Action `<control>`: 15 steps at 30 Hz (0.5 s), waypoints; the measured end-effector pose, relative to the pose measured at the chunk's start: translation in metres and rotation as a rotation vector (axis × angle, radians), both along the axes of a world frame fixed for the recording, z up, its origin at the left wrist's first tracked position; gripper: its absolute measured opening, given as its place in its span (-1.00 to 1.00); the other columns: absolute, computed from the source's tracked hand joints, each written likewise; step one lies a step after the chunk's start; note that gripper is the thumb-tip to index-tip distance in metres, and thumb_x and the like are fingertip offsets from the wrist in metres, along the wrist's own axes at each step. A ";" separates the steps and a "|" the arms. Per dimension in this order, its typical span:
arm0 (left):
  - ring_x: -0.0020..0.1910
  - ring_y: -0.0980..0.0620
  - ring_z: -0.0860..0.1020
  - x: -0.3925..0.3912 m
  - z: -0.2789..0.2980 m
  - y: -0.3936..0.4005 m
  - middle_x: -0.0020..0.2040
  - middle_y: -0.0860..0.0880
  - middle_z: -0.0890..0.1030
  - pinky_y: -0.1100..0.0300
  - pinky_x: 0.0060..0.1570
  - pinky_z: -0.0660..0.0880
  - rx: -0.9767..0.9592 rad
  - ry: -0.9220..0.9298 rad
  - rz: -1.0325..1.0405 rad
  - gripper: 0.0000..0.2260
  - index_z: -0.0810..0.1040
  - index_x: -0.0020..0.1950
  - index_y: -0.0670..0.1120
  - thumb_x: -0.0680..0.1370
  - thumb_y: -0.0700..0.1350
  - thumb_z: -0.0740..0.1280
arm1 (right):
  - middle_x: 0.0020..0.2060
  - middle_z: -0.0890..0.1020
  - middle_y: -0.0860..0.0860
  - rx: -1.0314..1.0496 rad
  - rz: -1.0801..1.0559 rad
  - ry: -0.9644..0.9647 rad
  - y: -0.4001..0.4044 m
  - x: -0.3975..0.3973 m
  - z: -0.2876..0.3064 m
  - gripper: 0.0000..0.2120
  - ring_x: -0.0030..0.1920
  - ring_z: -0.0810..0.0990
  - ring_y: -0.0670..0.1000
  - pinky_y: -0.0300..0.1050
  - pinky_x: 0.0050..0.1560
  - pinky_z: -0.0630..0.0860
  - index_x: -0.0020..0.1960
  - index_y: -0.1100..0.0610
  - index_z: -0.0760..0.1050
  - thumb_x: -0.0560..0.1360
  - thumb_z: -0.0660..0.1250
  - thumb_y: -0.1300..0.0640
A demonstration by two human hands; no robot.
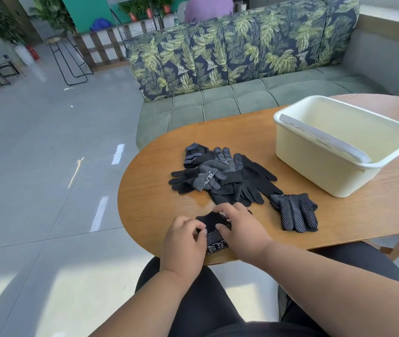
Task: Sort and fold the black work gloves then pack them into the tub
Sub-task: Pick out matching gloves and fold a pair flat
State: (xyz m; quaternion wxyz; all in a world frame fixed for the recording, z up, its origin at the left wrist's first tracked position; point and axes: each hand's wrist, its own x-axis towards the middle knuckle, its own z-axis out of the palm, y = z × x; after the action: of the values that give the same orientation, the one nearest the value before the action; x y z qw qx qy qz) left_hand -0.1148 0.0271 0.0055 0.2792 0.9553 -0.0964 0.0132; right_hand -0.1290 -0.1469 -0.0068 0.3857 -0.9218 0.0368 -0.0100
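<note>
A black dotted work glove [214, 235] lies folded near the table's front edge, under both hands. My left hand [185, 235] pinches its left edge with curled fingers. My right hand [238, 226] lies across its top and right side, fingers bent down onto the fabric. Behind them a loose pile of several black gloves [225, 177] is spread on the table. One dotted glove [295, 212] lies flat to the right, fingers pointing toward me. The cream plastic tub [315, 166] stands at the right with nothing visible inside, its handle [324, 138] folded across the rim.
The oval wooden table [159, 198] ends just in front of my lap. A green sofa [217, 103] with leaf-print cushions stands behind it. Grey tiled floor lies to the left, with metal stools and plants far back.
</note>
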 end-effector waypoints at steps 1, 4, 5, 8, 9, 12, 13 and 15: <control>0.14 0.17 0.49 -0.001 -0.001 0.003 0.15 0.20 0.49 0.26 0.13 0.50 0.037 -0.028 -0.071 -0.86 0.67 0.13 0.12 0.64 0.05 0.34 | 0.14 0.43 -0.05 -0.013 0.014 -0.012 -0.001 -0.002 -0.001 -0.70 0.08 0.55 0.03 -0.05 0.12 0.54 0.33 -0.15 0.48 0.62 0.34 0.04; 0.30 0.14 0.40 -0.005 0.001 0.012 0.25 0.23 0.50 0.20 0.34 0.41 0.140 -0.016 -0.233 -0.68 0.65 0.29 0.14 0.63 0.21 0.27 | 0.18 0.44 -0.06 -0.058 0.039 -0.022 -0.005 -0.009 -0.004 -0.75 0.15 0.52 0.01 -0.11 0.17 0.50 0.30 -0.09 0.58 0.64 0.29 0.01; 0.36 0.14 0.35 -0.006 0.002 0.014 0.32 0.22 0.47 0.21 0.40 0.35 0.176 -0.011 -0.261 -0.60 0.61 0.36 0.14 0.61 0.27 0.26 | 0.19 0.44 -0.07 -0.085 0.046 -0.019 -0.007 -0.010 -0.004 -0.74 0.17 0.51 0.01 -0.11 0.20 0.49 0.30 -0.07 0.59 0.64 0.28 -0.02; 0.45 0.12 0.25 -0.007 0.004 0.018 0.46 0.18 0.37 0.20 0.48 0.27 0.279 -0.035 -0.312 -0.42 0.49 0.49 0.15 0.53 0.35 0.28 | 0.24 0.42 -0.08 -0.161 0.088 0.003 -0.011 -0.018 -0.001 -0.59 0.21 0.50 -0.02 -0.11 0.32 0.45 0.37 -0.03 0.57 0.59 0.27 -0.16; 0.47 0.11 0.24 -0.007 0.005 0.019 0.49 0.17 0.35 0.19 0.49 0.26 0.297 -0.038 -0.321 -0.39 0.46 0.52 0.15 0.51 0.35 0.29 | 0.25 0.41 -0.08 -0.183 0.114 0.012 -0.013 -0.020 0.001 -0.50 0.23 0.49 -0.02 -0.12 0.35 0.42 0.40 -0.03 0.54 0.55 0.26 -0.24; 0.50 0.09 0.22 -0.005 0.007 0.020 0.53 0.15 0.30 0.15 0.51 0.26 0.323 -0.038 -0.329 -0.36 0.41 0.56 0.14 0.50 0.31 0.31 | 0.30 0.38 -0.06 -0.286 0.214 0.041 -0.018 -0.026 0.006 -0.24 0.31 0.43 0.02 -0.08 0.44 0.36 0.51 -0.04 0.43 0.40 0.21 -0.36; 0.50 0.08 0.22 -0.005 0.006 0.021 0.54 0.15 0.29 0.15 0.52 0.26 0.322 -0.039 -0.327 -0.35 0.40 0.57 0.14 0.50 0.30 0.32 | 0.32 0.37 -0.05 -0.334 0.239 0.052 -0.019 -0.027 0.006 -0.22 0.32 0.41 0.03 -0.07 0.45 0.36 0.54 -0.04 0.38 0.38 0.20 -0.34; 0.51 0.08 0.22 -0.003 0.005 0.022 0.55 0.14 0.29 0.16 0.52 0.25 0.311 -0.030 -0.322 -0.35 0.39 0.57 0.14 0.51 0.30 0.32 | 0.32 0.36 -0.03 -0.412 0.257 0.059 -0.020 -0.027 0.003 -0.26 0.32 0.40 0.06 -0.05 0.42 0.38 0.56 -0.05 0.33 0.41 0.21 -0.24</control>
State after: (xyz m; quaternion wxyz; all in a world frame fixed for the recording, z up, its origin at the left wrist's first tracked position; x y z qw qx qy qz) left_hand -0.1177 0.0488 0.0106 0.1257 0.9587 -0.2529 -0.0321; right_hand -0.1557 -0.1667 -0.0034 0.1863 -0.9781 -0.0722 0.0587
